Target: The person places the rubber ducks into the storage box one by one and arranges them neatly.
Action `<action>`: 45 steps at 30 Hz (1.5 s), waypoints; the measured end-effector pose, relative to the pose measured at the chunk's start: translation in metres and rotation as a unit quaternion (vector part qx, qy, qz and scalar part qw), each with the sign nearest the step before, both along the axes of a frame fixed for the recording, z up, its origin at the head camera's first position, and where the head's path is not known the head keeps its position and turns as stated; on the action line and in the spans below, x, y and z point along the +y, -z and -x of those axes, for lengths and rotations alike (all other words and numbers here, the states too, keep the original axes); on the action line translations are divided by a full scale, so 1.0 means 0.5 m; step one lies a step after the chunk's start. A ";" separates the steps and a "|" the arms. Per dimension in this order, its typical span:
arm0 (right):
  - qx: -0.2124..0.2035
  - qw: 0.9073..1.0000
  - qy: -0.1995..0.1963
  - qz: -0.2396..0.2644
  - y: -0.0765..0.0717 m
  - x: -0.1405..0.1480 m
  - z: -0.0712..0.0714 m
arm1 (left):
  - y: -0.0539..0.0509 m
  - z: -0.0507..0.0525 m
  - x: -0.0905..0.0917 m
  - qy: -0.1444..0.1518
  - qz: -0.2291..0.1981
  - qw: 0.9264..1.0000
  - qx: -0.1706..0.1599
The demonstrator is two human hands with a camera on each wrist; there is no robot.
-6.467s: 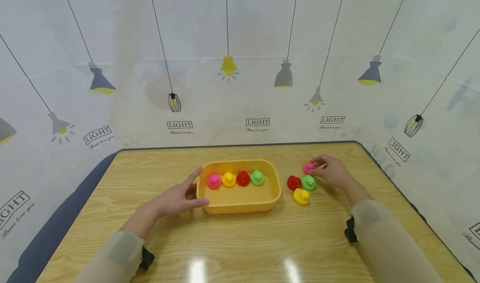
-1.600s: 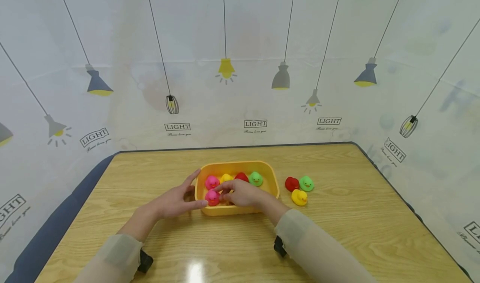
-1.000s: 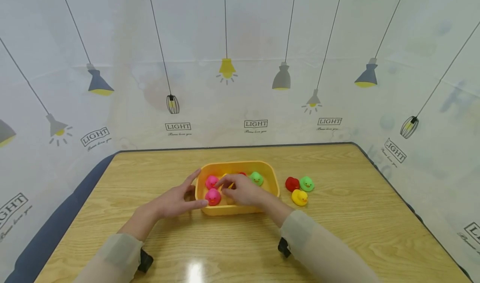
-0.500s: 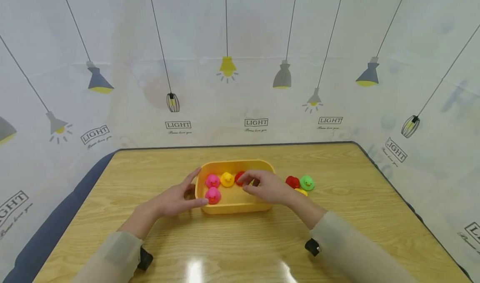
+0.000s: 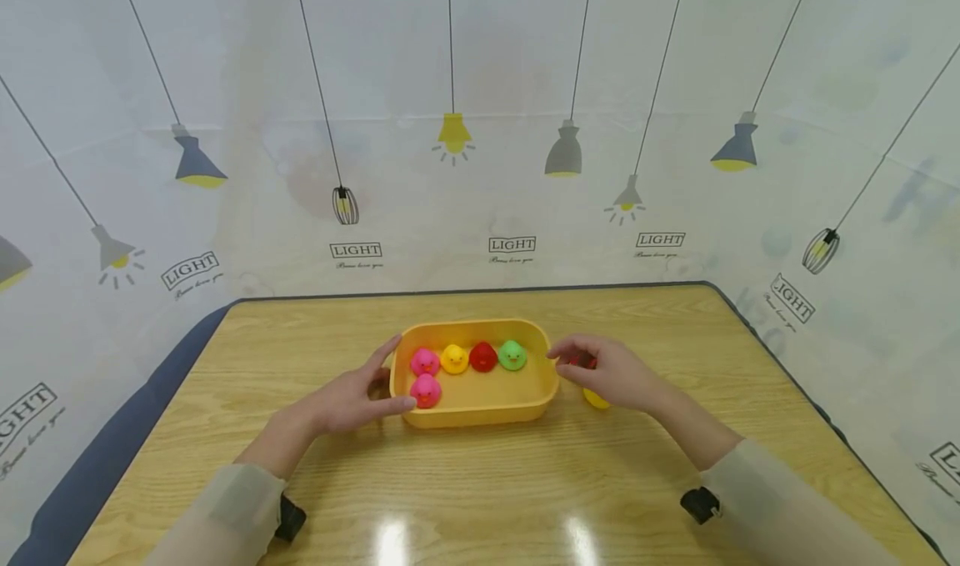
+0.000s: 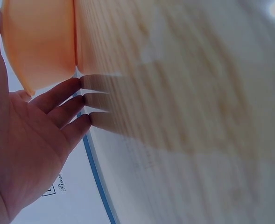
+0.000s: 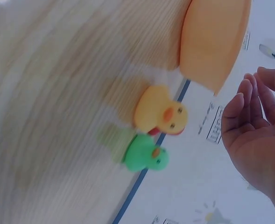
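Note:
A yellow-orange plastic tray [image 5: 480, 418] stands mid-table. Along its back sit a pink rubber duck [image 5: 424, 362], a yellow duck [image 5: 453, 359], a red duck [image 5: 483, 358] and a green duck [image 5: 512, 355]; another pink duck [image 5: 425, 391] sits in front at the left. My left hand [image 5: 347, 399] rests at the tray's left end, fingers spread, thumb over the front rim. To the right, my right hand [image 5: 611, 373], empty with fingers loosely bent, hovers over the loose ducks. It partly covers a yellow duck [image 5: 597, 398] and a red one; a green duck [image 7: 144, 154] shows only in the right wrist view.
The wooden table [image 5: 480, 491] has a dark edge [image 5: 360, 296] at the back. Behind it and at the sides hangs a pale cloth [image 5: 480, 41] printed with lamps. Each sleeve cuff carries a black wrist device [image 5: 701, 505].
The pink duck from the loose group now sits in the tray's front left. My right hand let go of it and moved back right, over the loose ducks. My left hand stayed at the tray.

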State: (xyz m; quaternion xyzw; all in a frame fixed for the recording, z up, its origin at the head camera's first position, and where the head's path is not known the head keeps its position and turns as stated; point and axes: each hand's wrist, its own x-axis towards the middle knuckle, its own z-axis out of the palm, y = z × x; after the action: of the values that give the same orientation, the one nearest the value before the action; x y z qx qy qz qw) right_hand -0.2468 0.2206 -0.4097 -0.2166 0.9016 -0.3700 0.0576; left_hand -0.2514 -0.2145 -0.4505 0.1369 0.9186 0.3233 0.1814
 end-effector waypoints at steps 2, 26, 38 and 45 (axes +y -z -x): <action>-0.007 1.000 0.012 -0.007 0.002 0.025 -0.002 | 0.001 0.000 0.000 -0.001 0.002 1.000 0.001; -0.029 0.996 0.081 -0.017 0.052 0.203 0.018 | 0.005 0.002 0.000 -0.005 0.000 1.000 -0.004; -0.035 0.996 0.079 -0.030 0.069 0.200 0.055 | 0.006 0.002 -0.002 -0.002 -0.002 1.000 -0.001; -0.032 0.995 0.089 -0.040 0.072 0.195 0.064 | 0.005 0.001 -0.002 -0.006 -0.004 1.000 -0.003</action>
State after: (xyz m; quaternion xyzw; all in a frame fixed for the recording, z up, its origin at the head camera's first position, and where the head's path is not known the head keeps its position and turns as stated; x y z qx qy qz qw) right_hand -0.2786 0.3183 -0.4457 -0.1214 0.9290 -0.3441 0.0625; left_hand -0.2518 -0.2155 -0.4528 0.1312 0.9175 0.3289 0.1811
